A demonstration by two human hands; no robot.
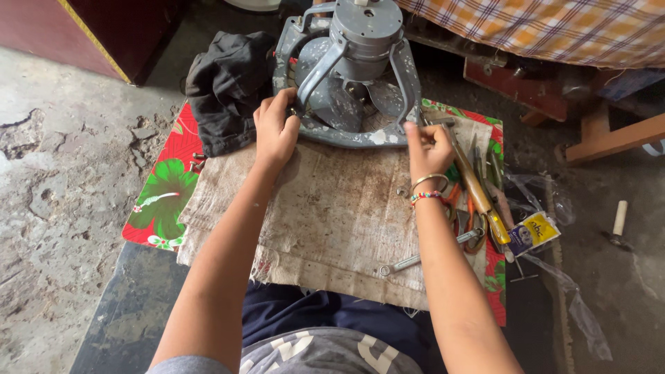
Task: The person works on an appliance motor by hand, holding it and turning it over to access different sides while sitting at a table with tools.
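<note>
We saw the grey exhaust fan (pixel 350 76) standing at the far edge of the stained burlap sheet (pixel 332 221), tipped so that its round motor housing (pixel 365 28) faced up and toward us, with the frame's lower rim resting on the cloth. Its widest span ran left to right across the view, and the curved support arms swept from the motor down to the frame.

Our left hand (pixel 276 130) sat at the fan's lower left, fingers curled around the frame's edge right where one support arm met it, so the fan lay directly against and beyond the fingertips. The left forearm stretched straight out from the body, slightly angled inward, with the wrist level.

Our right hand (pixel 427 149) was at the lower right corner of the frame. Its thumb and forefinger were pressed together at the rim, pinching something too small for us to make out; the other fingers were folded loosely. The wrist, wearing a metal bangle (pixel 429 180) and a beaded bracelet (pixel 426 197), bent a little upward, and the forearm ran back toward the body.

Just right of that hand lay a screwdriver with a yellow handle (pixel 478 190) among other tools, and a spanner (pixel 429 255) rested on the cloth nearer us. A black cloth (pixel 225 86) was bunched left of the fan.
</note>
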